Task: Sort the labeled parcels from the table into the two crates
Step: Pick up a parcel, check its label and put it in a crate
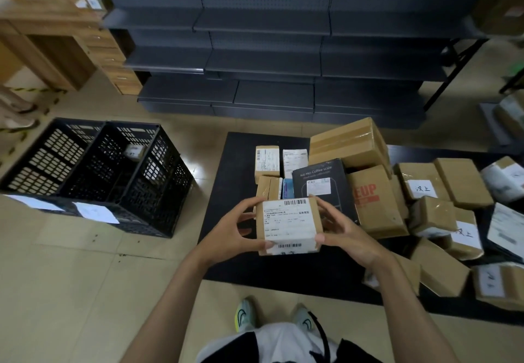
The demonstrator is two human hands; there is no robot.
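Note:
I hold a small brown parcel [289, 225] with a white shipping label facing up, above the near left part of the black table [226, 192]. My left hand [235, 232] grips its left side and my right hand [346, 235] grips its right side, fingers curled round the edges. Two black crates stand side by side on the floor to the left: the left crate [54, 153] looks empty, the right crate [141, 170] holds one small labeled parcel [134, 151]. Many more parcels lie on the table, among them a black coffee scale box [320, 181].
A large brown carton [348, 144] rises at the table's back. Several brown parcels [442, 189] crowd the table's right side. Dark empty shelving [269, 51] stands behind the table. A wooden desk [56, 36] is at the far left. My feet [272, 316] are at the table's near edge.

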